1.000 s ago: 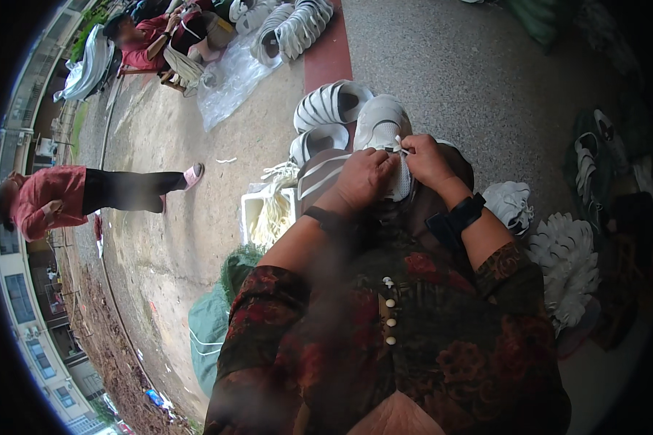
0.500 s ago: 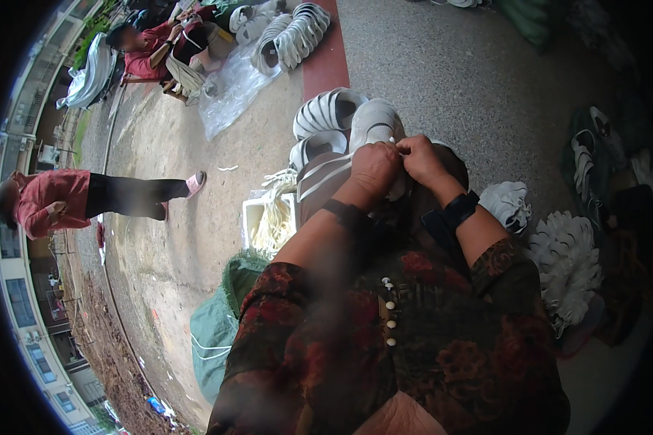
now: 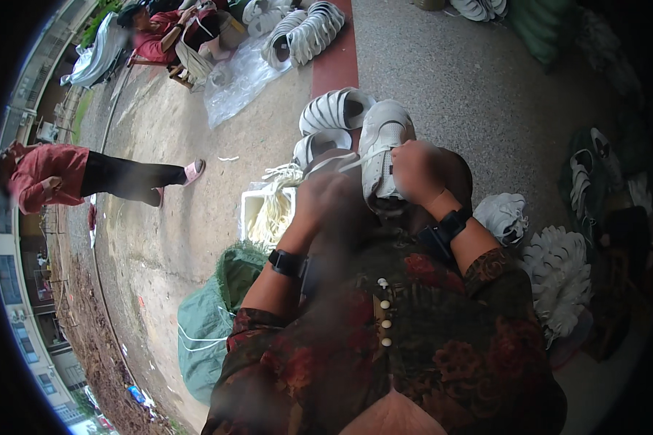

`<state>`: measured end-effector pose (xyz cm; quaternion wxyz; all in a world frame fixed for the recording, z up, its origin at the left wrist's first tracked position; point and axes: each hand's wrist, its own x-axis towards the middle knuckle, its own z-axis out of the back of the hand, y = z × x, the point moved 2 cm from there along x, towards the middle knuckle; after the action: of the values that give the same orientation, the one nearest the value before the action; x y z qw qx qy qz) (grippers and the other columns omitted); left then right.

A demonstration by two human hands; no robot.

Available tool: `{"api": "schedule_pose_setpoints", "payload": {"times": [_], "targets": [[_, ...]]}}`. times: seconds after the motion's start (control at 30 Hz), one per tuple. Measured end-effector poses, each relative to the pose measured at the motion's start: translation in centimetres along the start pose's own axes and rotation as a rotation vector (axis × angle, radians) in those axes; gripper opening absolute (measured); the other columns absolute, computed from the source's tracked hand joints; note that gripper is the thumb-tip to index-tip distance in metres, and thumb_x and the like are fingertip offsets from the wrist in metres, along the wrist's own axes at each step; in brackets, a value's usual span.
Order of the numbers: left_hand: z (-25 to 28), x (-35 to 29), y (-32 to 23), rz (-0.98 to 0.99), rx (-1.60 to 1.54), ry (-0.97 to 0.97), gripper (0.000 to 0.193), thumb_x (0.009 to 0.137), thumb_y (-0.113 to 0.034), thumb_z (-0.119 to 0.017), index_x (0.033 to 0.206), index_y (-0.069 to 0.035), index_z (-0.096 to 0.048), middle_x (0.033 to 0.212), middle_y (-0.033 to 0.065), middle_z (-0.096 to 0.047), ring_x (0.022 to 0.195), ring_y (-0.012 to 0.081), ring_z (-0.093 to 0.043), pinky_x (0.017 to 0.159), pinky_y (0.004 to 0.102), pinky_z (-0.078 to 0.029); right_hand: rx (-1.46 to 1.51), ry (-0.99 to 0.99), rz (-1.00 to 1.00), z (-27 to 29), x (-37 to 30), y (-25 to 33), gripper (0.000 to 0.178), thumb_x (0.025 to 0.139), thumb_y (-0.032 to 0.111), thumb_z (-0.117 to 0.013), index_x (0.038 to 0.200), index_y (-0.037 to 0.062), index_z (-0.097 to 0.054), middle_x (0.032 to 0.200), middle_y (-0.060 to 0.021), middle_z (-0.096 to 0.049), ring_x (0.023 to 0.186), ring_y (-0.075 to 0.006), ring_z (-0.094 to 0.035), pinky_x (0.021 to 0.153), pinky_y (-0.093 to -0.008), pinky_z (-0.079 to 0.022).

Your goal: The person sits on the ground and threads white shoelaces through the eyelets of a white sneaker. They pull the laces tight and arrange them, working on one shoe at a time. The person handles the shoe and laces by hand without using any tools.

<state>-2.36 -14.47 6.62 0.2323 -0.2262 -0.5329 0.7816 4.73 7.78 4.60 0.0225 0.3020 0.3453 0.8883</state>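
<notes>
A white shoe upper point(image 3: 384, 129) rests on my lap with its toe pointing away from me. My right hand point(image 3: 419, 174) is closed on its right side near the lace holes; its fingertips are partly hidden. A flat white shoelace point(image 3: 348, 162) runs from the upper to the left, toward my left hand point(image 3: 323, 196). That hand is blurred by motion, apart from the upper and low over my left knee, so its fingers cannot be made out.
Beyond my lap stand nested white uppers point(image 3: 334, 109). At left are a white box of laces point(image 3: 248, 217) and a green sack point(image 3: 199, 319). More white uppers point(image 3: 559, 272) lie at right. One person point(image 3: 58, 177) stands at left; another point(image 3: 156, 40) sits farther off.
My hands were together at the lace over the upper. The left hand has drawn back toward me and left; the right has come down the upper's right side, uncovering more of it.
</notes>
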Motion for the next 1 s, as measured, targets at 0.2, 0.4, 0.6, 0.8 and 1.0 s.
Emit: {"api": "schedule_pose_setpoints", "payload": {"times": [0.2,0.4,0.6,0.8,1.0], "targets": [[3.0,-0.2,3.0,0.435,-1.254,-0.136,0.014,0.089,-0.011,-0.056,0.101,-0.002,-0.055,0.081,0.0059,-0.061,0.069,0.0139,-0.059,0.064,0.0256,-0.05,-0.16,0.139,0.005,-0.8,0.6,0.5,0.002,0.074,0.008,-0.059,0.076,0.007,-0.058,0.069,-0.0103,-0.052,0.072,-0.0298,-0.053,0.071,-0.0397,-0.04],[-1.6,1.5,0.5,0.344,-0.869,0.171,0.008,0.086,-0.011,-0.061,0.09,-0.004,-0.058,0.079,0.0042,-0.062,0.067,0.0122,-0.058,0.062,0.0242,-0.048,-0.218,0.165,-0.013,-0.9,0.1,0.8,0.015,0.072,0.007,-0.061,0.087,0.0059,-0.059,0.075,-0.0111,-0.053,0.078,-0.0279,-0.053,0.073,-0.0399,-0.039],[-4.7,6.9,0.2,0.317,-0.719,0.119,0.007,0.084,-0.007,-0.062,0.087,-0.002,-0.059,0.075,0.0038,-0.061,0.063,0.0104,-0.056,0.059,0.0227,-0.046,-0.154,0.177,-0.149,-1.2,0.2,0.3,0.028,0.069,0.007,-0.064,0.097,0.0076,-0.061,0.08,-0.012,-0.055,0.082,-0.0296,-0.054,0.076,-0.0403,-0.041],[-6.1,9.2,0.5,0.154,-0.597,-0.066,0.014,0.074,0.003,-0.065,0.07,-0.005,-0.055,0.066,0.0008,-0.058,0.057,0.0067,-0.051,0.053,0.0217,-0.042,-0.119,0.137,-0.163,-1.5,0.0,-0.2,0.03,0.068,0.006,-0.065,0.098,0.0085,-0.062,0.081,-0.0119,-0.055,0.081,-0.0299,-0.054,0.076,-0.0406,-0.041],[-6.7,9.6,0.1,0.12,-0.431,-0.15,0.013,0.07,0.001,-0.067,0.067,-0.005,-0.056,0.064,0.0007,-0.059,0.058,0.0069,-0.052,0.053,0.0232,-0.043,-0.078,0.114,-0.177,-1.6,-0.1,-0.3,0.03,0.067,0.005,-0.064,0.097,0.0085,-0.062,0.079,-0.0118,-0.055,0.08,-0.0295,-0.054,0.077,-0.0405,-0.041]]}}
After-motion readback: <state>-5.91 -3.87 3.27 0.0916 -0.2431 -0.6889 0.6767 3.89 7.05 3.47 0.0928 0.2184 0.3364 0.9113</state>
